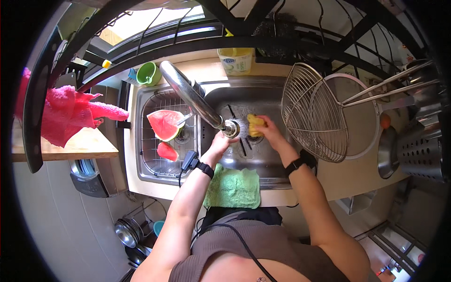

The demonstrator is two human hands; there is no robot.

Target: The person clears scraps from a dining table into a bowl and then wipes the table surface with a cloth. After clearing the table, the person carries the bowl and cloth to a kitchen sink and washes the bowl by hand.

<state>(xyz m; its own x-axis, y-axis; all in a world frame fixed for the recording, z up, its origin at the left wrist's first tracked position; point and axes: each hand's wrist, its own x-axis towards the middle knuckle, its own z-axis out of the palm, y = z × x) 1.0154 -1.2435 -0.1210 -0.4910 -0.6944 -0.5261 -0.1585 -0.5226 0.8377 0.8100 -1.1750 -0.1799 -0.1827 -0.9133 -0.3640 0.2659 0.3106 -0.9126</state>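
Water runs from the steel faucet into the right-hand basin of the sink. My left hand is just below the faucet's spout, which hides most of its fingers. Whether it holds anything I cannot make out. To its right, my right hand is closed on a yellow sponge beside the stream. Dark narrow strips show in the basin under the water; their kind is unclear. In the left basin's wire rack lie a large cut piece of watermelon and a smaller one.
A green towel hangs over the sink's front edge. On the right are a wire strainer, a round sieve and a perforated steel holder. A green cup and yellow bottle stand behind. Pink cloth hangs left.
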